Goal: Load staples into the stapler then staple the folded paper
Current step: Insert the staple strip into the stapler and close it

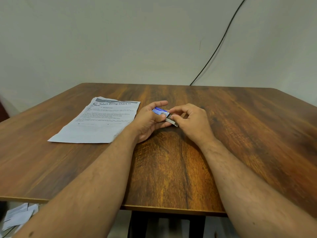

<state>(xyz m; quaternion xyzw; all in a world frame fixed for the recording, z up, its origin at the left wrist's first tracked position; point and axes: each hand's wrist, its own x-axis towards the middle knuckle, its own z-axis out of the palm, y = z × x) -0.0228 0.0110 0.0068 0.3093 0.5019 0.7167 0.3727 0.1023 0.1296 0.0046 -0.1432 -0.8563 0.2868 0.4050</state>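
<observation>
Centre of frame, low over the bench [171,169]: left hand [149,121] curled round a small blue staple box [160,111]. Right hand [190,119] pinching its grey inner tray [171,121] – part-way out, long axis running down-right, straight toward those fingers [175,117]. Likely step – drawing staples out. Paper [99,122] flat at left, just beside the left wrist. No stapler in view.
</observation>
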